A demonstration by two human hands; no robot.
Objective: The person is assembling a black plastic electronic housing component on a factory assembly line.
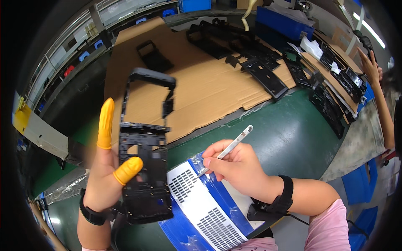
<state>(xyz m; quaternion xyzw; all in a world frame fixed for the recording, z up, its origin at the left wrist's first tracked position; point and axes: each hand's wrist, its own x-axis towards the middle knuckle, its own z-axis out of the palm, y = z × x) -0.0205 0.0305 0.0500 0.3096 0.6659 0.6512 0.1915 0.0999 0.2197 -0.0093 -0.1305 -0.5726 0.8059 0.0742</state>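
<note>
My left hand (106, 175), with yellow finger cots on the thumb and the raised index finger, grips a black plastic housing (146, 184) upright. This part has an open loop-shaped frame at its top; my other left fingers are hidden behind it. Between thumb and fingers, my right hand (238, 169) pinches light grey tweezers (236, 142). Their tips point down at a white sheet (194, 198) with rows of small black rectangular pieces. The sheet lies on a blue, tape-covered surface (220, 192) just in front of me. Whether the tips hold a piece is too small to tell.
Brown cardboard (205, 92) covers the far part of the green table (293, 121). A black housing (155, 58) lies on it, with several more piled toward the right. A blue bin (280, 21) stands behind them. Another person's arm (381, 96) shows at the right.
</note>
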